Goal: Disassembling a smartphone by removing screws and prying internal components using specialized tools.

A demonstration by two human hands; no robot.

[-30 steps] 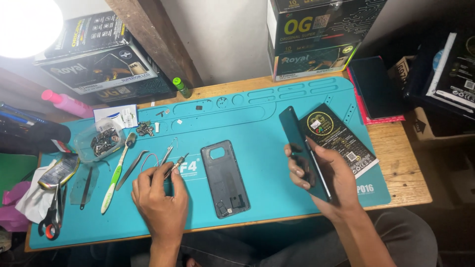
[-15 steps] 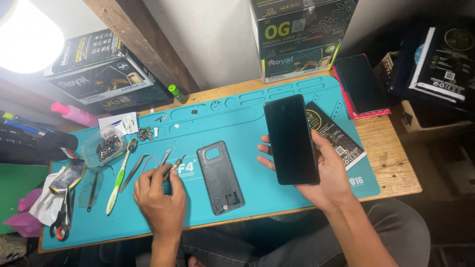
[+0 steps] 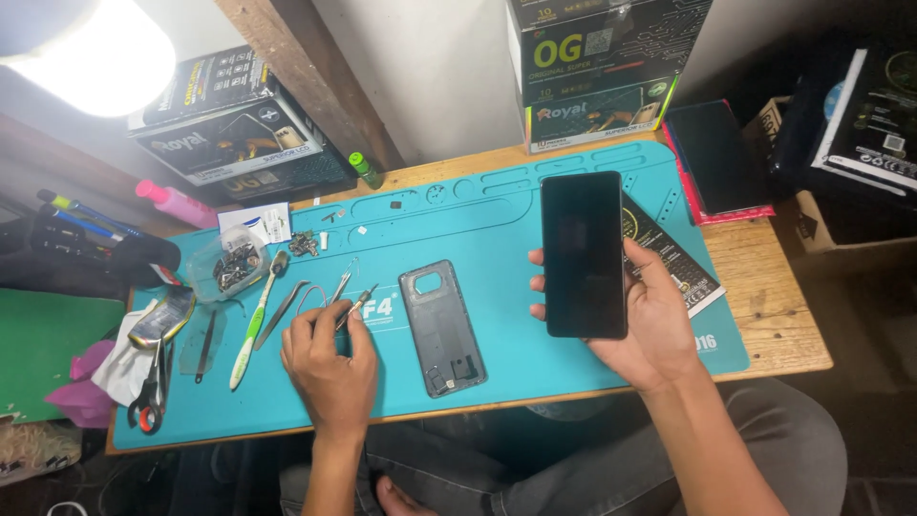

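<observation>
Two bare hands work over a teal repair mat (image 3: 497,225) on a wooden bench. Far left: scissors (image 3: 148,406) with red-and-black handles, on white cloth at the mat's edge; just right of them a toothbrush (image 3: 253,320) lying lengthwise, with a small clear dish of screws (image 3: 229,268) above it. Next, loose tweezers (image 3: 282,311) beside the left hand (image 3: 330,368), which rests knuckles-up on the mat, fingers curled around a thin metal tool (image 3: 355,308) whose tip points up and right. Centre: a grey phone back cover (image 3: 442,328), inner face up, flat on the mat, near but clear of both hands. Right: the right hand (image 3: 654,330) grips a dark smartphone (image 3: 583,253) from behind, black screen toward the camera, held above the mat and partly covering a black printed packet (image 3: 678,263). Rear: stacked black cartons (image 3: 234,124) at left, another carton (image 3: 597,67) at centre-right, a small green-capped bottle (image 3: 365,172) between them.
</observation>
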